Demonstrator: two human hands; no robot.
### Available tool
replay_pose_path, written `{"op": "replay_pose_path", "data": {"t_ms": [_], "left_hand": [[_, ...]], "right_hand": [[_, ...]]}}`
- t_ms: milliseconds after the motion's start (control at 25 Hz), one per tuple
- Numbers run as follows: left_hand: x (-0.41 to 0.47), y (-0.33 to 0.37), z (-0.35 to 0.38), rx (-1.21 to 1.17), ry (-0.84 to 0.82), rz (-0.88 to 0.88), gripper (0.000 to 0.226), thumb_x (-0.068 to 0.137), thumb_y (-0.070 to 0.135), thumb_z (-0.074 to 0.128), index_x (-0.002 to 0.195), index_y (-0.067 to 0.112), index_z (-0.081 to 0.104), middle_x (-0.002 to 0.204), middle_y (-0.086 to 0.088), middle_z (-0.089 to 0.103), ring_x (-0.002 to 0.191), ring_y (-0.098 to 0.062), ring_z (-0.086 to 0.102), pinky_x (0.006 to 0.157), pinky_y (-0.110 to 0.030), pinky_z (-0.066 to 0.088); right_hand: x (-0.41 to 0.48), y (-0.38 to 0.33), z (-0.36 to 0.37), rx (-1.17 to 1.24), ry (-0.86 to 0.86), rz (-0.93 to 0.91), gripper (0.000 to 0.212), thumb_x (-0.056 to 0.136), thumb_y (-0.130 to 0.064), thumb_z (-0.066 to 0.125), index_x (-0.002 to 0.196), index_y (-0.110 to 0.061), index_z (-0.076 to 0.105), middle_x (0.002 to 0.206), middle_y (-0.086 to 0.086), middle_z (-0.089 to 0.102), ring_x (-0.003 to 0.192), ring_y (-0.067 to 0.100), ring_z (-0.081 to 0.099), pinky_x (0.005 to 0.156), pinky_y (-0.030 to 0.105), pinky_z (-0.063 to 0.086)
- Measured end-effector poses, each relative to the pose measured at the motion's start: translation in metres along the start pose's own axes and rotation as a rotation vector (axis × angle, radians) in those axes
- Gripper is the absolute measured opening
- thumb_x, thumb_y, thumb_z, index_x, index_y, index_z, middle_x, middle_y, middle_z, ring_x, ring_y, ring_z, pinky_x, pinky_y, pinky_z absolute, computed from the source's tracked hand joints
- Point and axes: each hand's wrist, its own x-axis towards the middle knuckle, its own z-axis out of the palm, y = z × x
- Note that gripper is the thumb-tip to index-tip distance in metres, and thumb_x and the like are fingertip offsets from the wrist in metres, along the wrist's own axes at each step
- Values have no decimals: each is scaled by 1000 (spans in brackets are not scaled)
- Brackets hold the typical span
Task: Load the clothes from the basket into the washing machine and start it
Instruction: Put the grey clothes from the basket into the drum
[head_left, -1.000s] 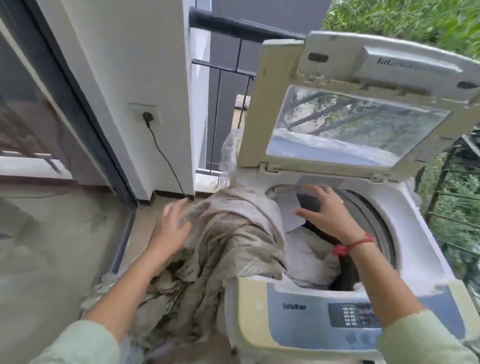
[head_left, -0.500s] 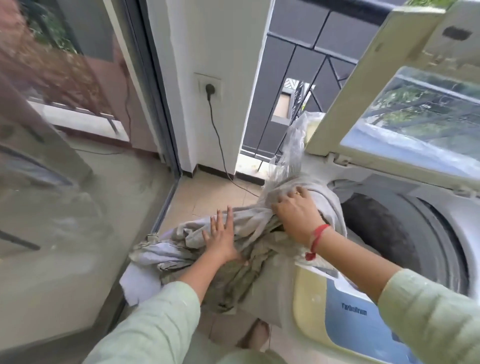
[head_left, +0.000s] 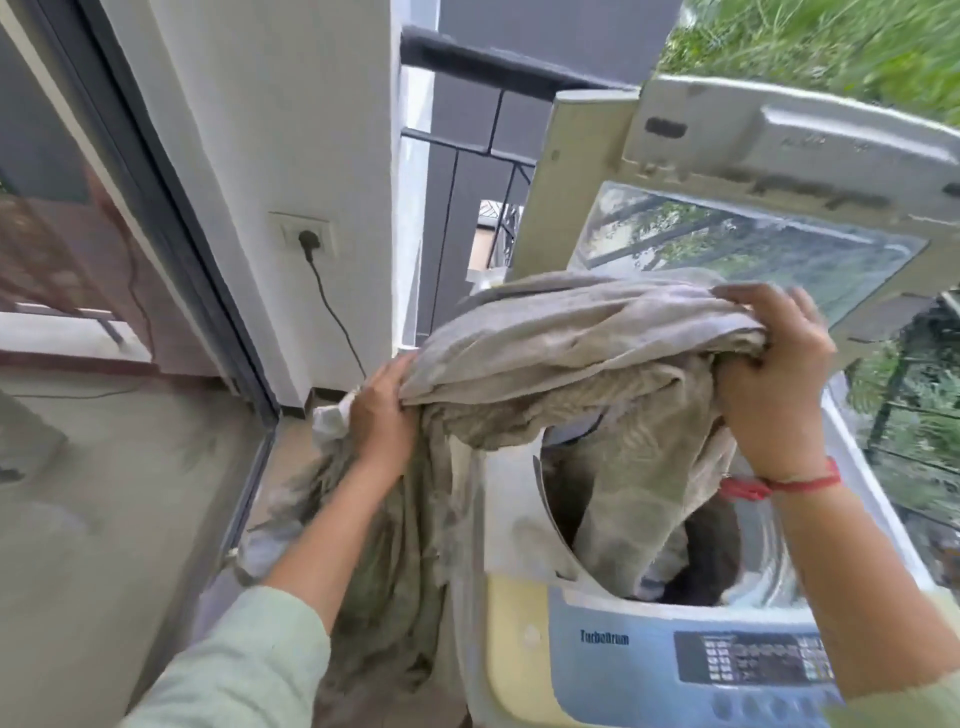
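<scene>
I see my left hand (head_left: 382, 415) and right hand (head_left: 774, 374) both clenched on a crumpled, soft beige cloth (head_left: 566, 353), draped over the washing machine (head_left: 519, 613) rim, one end hanging into its round drum.

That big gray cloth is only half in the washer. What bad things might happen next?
1. Much of the gray cloth hangs outside the washing machine, down its left side. It may slide out or drag on the floor.
2. The cloth lies across the drum's rim. If it stays bunched there, the raised lid may not shut.
3. The left hand and right hand grip far apart, so the sagging middle could snag.
</scene>
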Motion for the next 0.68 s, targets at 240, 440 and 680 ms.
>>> {"op": "replay_pose_path", "data": {"t_ms": [240, 440, 680], "left_hand": [[27, 121, 15, -80, -48, 390, 42, 84, 0, 58, 122, 19, 62, 116, -5, 66, 107, -24, 60, 92, -39, 48], [-22, 142, 62, 343, -786, 367, 63, 81, 22, 64, 139, 22, 41, 142, -2, 45, 134, -19, 35, 110, -34, 19], [-26, 25, -6, 70, -534, 25, 54, 84, 16, 62, 134, 28, 45, 139, 2, 42, 129, -11, 34, 107, -32, 31]], "right_hand": [[9, 69, -62, 92, 450, 220, 26, 80, -7, 53, 92, -27, 64, 89, -4, 58, 91, 16, 51, 80, 27, 40], [-53, 179, -42, -303, -57, 599, 37, 75, -19, 46, 99, 6, 57, 100, 33, 57, 93, 42, 57, 74, 39, 37], [-68, 137, 30, -448, -766, 473, 55, 82, -32, 68, 131, -14, 52, 130, 14, 48, 120, 33, 48, 101, 38, 38]]}}
